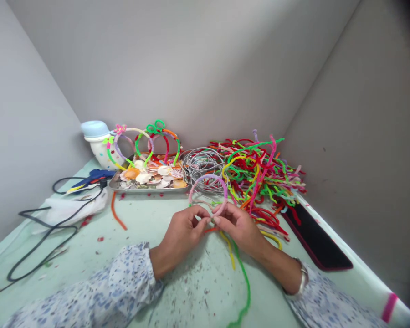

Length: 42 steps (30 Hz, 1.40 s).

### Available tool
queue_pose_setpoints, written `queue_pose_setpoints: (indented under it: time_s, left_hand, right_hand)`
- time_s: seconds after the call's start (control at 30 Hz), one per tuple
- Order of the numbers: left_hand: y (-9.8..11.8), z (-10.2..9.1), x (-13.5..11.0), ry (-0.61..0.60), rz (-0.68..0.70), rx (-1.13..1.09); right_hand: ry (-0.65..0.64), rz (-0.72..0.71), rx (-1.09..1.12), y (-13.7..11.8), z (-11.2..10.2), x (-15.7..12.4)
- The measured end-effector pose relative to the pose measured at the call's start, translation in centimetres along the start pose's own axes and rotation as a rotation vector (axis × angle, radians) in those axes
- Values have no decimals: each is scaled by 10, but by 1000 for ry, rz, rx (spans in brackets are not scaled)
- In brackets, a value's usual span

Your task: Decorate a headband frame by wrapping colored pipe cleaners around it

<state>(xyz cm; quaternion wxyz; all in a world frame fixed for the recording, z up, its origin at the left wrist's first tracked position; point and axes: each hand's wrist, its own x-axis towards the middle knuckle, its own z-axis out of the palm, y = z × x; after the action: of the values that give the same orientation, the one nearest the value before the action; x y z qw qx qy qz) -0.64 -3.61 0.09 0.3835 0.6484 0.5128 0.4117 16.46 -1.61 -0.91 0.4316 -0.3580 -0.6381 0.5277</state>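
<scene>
Both hands meet above the middle of the table, fingers pinched together. Between them stands a curved headband (pixel 210 176) wrapped in fuzzy pink and lilac pipe cleaner, its arch pointing away from me. My right hand (pixel 242 228) grips the band's right side near its end. My left hand (pixel 182 237) pinches at the left end, its fingertips almost touching the right ones; the exact spot is partly hidden by the fingers. Below my right hand, a long green pipe cleaner (pixel 248 287) trails toward me, and a short yellow pipe cleaner (pixel 231 255) lies beside it.
Behind my hands are a metal tray (pixel 150 191) of shells, finished headbands (pixel 134 132), coiled wire hoops (pixel 205 159) and a pipe-cleaner pile (pixel 263 168). At left are a blue glue gun (pixel 97 176), its black cord (pixel 71 225) and a white container (pixel 104 148). A black phone-like slab (pixel 317 237) lies right.
</scene>
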Motion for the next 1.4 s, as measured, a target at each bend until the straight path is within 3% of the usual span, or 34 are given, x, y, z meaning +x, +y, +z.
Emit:
queue_pose_setpoints:
  time_s: [0.3, 0.67, 1.0, 1.4]
  left_hand:
    - [-4, 1, 1, -4, -19, -93]
    - [0, -1, 2, -54, -22, -112]
    - [0, 0, 2, -23, -39, -95]
    - [6, -2, 0, -70, -22, -69]
  right_hand:
    - [-36, 17, 6, 4, 0, 2]
    - [7, 4, -139, 8, -1, 0]
    - [41, -68, -223, 5, -1, 0]
    - [64, -171, -368, 5, -1, -1]
